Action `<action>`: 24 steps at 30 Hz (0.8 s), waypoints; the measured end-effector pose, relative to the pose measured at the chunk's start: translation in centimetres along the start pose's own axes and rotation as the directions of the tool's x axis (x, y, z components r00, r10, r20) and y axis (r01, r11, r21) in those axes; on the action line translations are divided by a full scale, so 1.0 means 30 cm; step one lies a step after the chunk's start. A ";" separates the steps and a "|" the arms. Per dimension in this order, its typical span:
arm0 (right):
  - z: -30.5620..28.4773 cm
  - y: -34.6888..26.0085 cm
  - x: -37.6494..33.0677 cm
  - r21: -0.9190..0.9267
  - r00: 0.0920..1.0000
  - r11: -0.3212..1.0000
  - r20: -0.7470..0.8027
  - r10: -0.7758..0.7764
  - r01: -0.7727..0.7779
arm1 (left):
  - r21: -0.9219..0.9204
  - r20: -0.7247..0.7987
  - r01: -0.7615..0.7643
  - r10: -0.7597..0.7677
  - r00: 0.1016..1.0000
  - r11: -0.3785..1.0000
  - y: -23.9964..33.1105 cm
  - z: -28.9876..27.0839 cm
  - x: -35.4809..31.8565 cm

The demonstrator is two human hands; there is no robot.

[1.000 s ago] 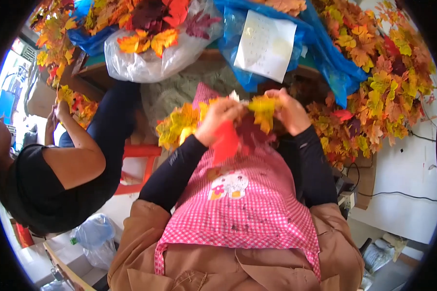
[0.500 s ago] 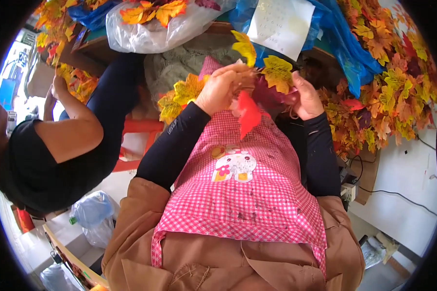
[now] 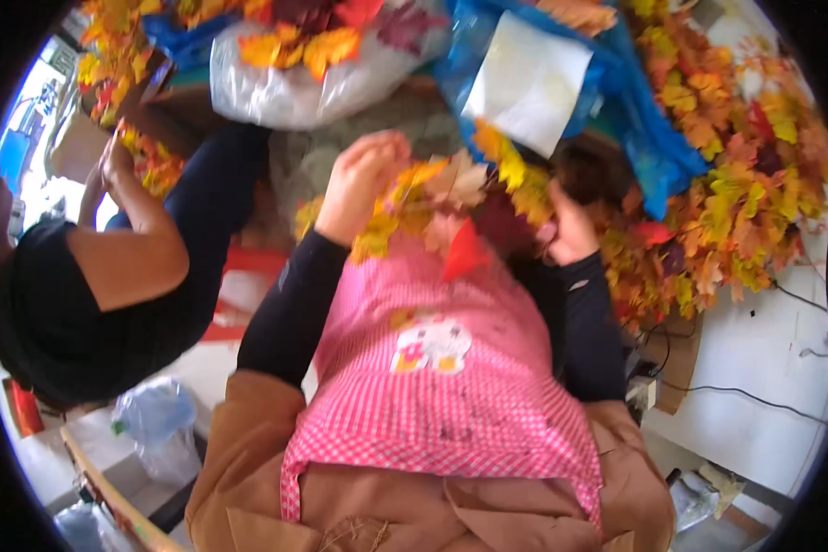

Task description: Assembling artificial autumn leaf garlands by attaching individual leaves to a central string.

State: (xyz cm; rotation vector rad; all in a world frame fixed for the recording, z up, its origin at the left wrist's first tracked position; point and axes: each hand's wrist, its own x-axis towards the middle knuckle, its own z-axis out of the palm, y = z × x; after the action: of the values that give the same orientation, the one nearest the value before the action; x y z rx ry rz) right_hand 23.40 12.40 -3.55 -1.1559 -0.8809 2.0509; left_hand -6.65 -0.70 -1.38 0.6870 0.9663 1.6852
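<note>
Left hand (image 3: pixel 363 179) & right hand (image 3: pixel 569 230) both grasping a garland of fake autumn leaves (image 3: pixel 451 198), held over pink checked apron (image 3: pixel 442 368); co-worker's arm (image 3: pixel 124 262) at left w/ more leaves

Craft workshop: heaps of fake autumn leaves (image 3: pixel 736 193), bulging plastic bags (image 3: pixel 331 83), co-worker (image 3: pixel 92 285) sorted alongside.
</note>
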 end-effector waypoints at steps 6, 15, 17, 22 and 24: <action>0.048 -0.031 -0.075 -0.035 0.988 0.999 0.152 -0.013 0.019 | 0.138 0.019 0.127 -0.131 0.991 0.982 -0.023 0.049 -0.022; 0.062 -0.062 -0.080 -0.051 0.994 0.998 0.109 -0.026 0.032 | 0.222 0.111 0.190 -0.218 0.970 0.956 -0.035 0.072 0.012; 0.061 -0.060 -0.079 -0.046 0.994 0.998 0.108 -0.027 0.032 | 0.260 0.161 0.178 -0.225 0.961 0.949 -0.045 0.065 0.017; 0.068 -0.052 -0.094 -0.023 0.983 0.996 0.162 -0.085 0.090 | 0.339 0.175 0.210 -0.281 0.944 0.917 -0.068 0.092 0.041; 0.088 -0.054 -0.115 -0.045 0.973 0.988 0.186 -0.135 0.145 | 0.339 0.171 0.239 -0.310 0.935 0.910 -0.084 0.107 0.061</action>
State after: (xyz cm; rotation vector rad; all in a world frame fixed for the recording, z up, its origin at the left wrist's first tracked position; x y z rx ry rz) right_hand 22.85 10.03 0.41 -0.9176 -1.0861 2.0494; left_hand -3.35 2.28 -1.91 0.8823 1.1247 1.1889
